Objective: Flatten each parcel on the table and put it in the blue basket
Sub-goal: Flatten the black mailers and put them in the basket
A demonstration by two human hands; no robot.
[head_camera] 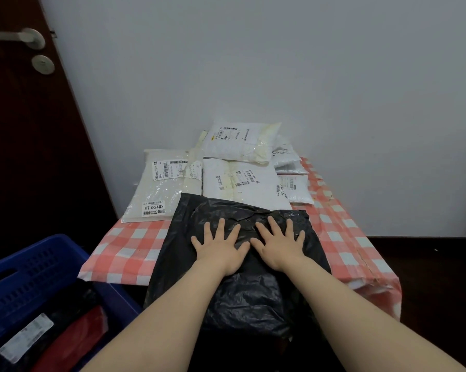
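**Q:** Where is the work?
**A:** Black parcel [240, 291] at the table's [124, 251] near edge, overhanging it. Left hand [221, 248] and right hand [277, 245] press it flat, fingers spread.
**Q:** Progress?
**A:** Probably early. White parcels [242, 181] are heaped at the table's far end. The blue basket [38, 264], off its near-left corner, holds at least two. Its contents are cut off by the frame, and the heap's count is unclear.

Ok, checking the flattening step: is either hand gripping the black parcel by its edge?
No, the left hand and right hand both press flat, fingers spread, on top of the black parcel.
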